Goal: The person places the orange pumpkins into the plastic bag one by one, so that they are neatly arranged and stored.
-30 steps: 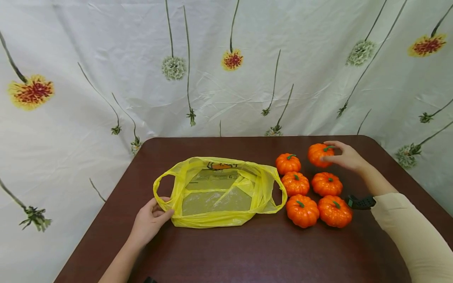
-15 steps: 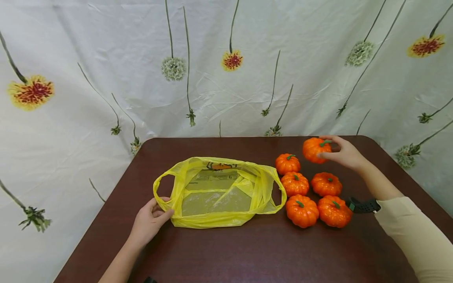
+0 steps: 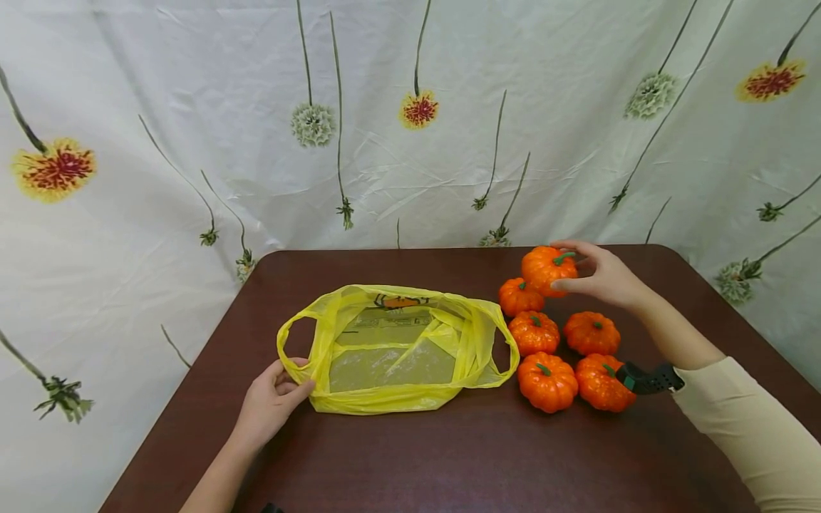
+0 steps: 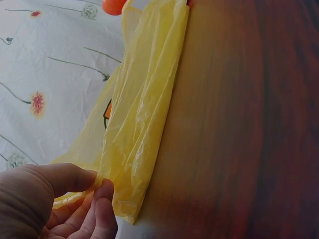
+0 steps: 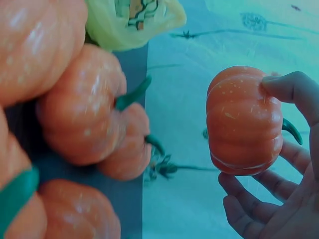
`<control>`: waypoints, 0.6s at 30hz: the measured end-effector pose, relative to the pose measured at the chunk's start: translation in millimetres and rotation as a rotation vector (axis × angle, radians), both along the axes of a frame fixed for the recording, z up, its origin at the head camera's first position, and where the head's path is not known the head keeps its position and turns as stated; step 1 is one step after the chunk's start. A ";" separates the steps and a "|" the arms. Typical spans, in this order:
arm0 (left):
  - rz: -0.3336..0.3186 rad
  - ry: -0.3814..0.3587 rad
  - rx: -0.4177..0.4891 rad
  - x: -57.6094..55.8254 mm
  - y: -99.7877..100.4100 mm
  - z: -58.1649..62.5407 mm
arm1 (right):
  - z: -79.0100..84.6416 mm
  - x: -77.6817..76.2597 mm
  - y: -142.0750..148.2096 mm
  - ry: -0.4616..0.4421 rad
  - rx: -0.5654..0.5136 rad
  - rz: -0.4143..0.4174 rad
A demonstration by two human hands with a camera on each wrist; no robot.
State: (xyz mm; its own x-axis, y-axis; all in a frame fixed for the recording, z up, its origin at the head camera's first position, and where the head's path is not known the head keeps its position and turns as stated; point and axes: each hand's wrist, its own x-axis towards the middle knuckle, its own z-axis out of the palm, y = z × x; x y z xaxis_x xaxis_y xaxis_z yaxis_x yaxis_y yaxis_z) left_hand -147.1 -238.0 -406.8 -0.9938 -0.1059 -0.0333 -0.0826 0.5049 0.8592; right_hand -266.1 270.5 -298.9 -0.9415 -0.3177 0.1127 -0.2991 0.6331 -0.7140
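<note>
A yellow plastic bag [image 3: 385,399] lies on the table with its mouth spread wide and a handle loop at each side. My left hand [image 3: 272,399] pinches the bag's left handle edge between thumb and fingers, as the left wrist view shows closely. In my right hand [image 3: 599,274] is a small orange pumpkin [image 3: 545,269] with a green stem, gripped by thumb and fingertips. It is raised above the table and overlaps the rearmost pumpkin [image 3: 518,299] in the head view. The right wrist view shows the held pumpkin [image 5: 244,122] apart from the others.
Several more pumpkins [image 3: 548,382] stand in two rows just right of the bag, close to its right handle. The dark brown table [image 3: 449,463] has its far edge against a white flowered cloth [image 3: 385,142]. A black watch band [image 3: 651,379] is on the right forearm.
My right hand has lifted the pumpkin and carried it leftward, from the back right to over the rearmost pumpkin on the left. The left hand and the bag have stayed put.
</note>
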 end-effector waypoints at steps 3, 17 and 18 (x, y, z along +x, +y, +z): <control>0.000 0.000 0.006 -0.1 0.0 0.2 | 1.7 1.9 -8.3 0.004 -0.004 0.017; -0.004 0.019 0.007 2.7 1.6 1.7 | 6.3 3.7 -48.2 0.022 -0.051 0.130; -0.004 0.018 0.007 2.7 1.7 1.7 | 6.4 3.1 -51.0 0.025 -0.050 0.138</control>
